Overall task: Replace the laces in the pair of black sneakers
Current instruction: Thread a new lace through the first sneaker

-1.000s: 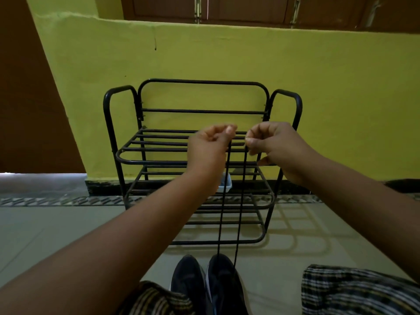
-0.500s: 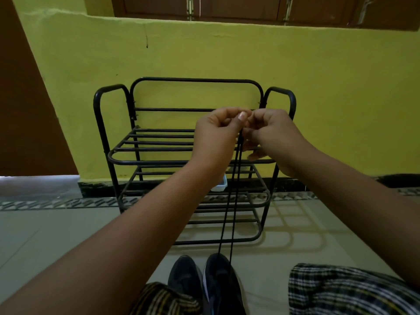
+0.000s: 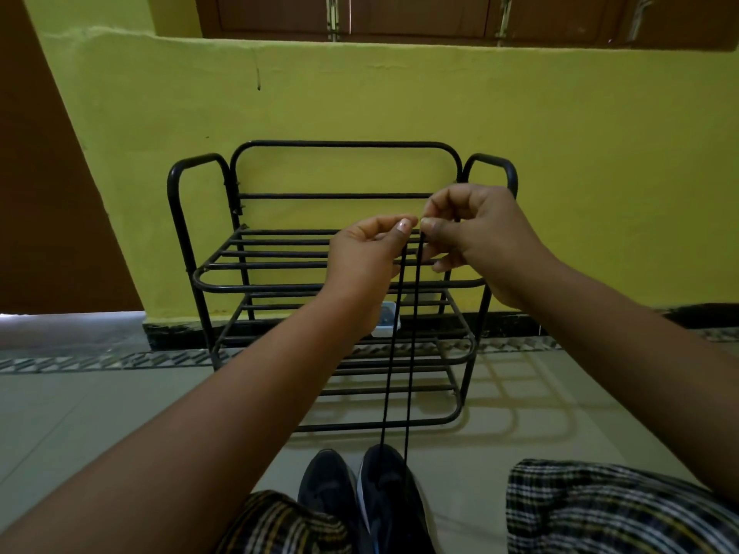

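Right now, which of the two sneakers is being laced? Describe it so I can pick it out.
Start at the black metal shoe rack against the yellow wall; two black sneakers stand side by side on the floor before it. It is the right-hand sneaker, the only one with two taut lace strands rising to the pinching hands.

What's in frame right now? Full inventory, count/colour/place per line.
sneakers: 2, black, side by side on the floor at bottom centre
lace strands: 2, black, running taut from the right-hand sneaker up to the hands
shoe rack: 1, black metal, against the wall behind the hands
small container: 1, white, on the rack's middle shelf, partly hidden
wall: 1, yellow, behind the rack
floor: light tiles
checked cloth: over the person's knees, bottom left and right
left hand: pinches one strand end
right hand: pinches the other strand end
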A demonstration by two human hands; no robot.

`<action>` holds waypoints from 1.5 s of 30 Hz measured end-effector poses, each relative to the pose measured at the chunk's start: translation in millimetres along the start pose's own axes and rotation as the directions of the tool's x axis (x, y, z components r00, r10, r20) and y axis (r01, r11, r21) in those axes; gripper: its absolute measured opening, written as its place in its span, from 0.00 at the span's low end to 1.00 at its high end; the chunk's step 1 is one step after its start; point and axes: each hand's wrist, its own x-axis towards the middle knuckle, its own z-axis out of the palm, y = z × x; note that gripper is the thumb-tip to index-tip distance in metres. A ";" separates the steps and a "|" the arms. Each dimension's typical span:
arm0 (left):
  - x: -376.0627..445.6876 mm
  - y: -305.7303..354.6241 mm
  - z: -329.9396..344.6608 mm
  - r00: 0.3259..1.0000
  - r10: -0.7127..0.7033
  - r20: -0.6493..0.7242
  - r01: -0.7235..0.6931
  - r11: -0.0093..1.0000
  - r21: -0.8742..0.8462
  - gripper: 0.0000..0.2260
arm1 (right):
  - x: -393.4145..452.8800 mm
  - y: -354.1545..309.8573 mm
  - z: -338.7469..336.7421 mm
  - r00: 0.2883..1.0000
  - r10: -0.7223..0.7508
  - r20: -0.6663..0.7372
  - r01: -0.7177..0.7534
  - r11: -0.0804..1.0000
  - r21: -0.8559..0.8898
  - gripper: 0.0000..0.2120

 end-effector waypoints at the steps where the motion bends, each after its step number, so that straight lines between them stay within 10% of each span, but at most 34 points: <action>1: 0.1 -0.6 0.7 1.000 -0.018 0.007 0.019 1.000 -0.013 0.05 | -0.3 1.2 0.5 1.000 -0.010 0.004 0.010 1.000 -0.010 0.03; 8: 0.5 0.8 -5.7 0.961 -0.186 0.205 0.221 0.961 -0.165 0.06 | -1.6 5.1 -1.1 0.999 -0.016 0.036 0.016 1.000 -0.005 0.04; 19: -4.3 0.1 -12.4 0.979 -0.063 0.195 0.092 0.985 -0.143 0.11 | -9.7 14.1 -11.6 0.962 0.103 0.252 -0.158 0.965 0.208 0.06; 45: -10.8 -6.7 11.5 0.991 0.085 0.103 -0.099 0.986 0.138 0.06 | -12.4 -1.4 4.0 0.992 -0.061 -0.108 0.057 0.997 -0.043 0.06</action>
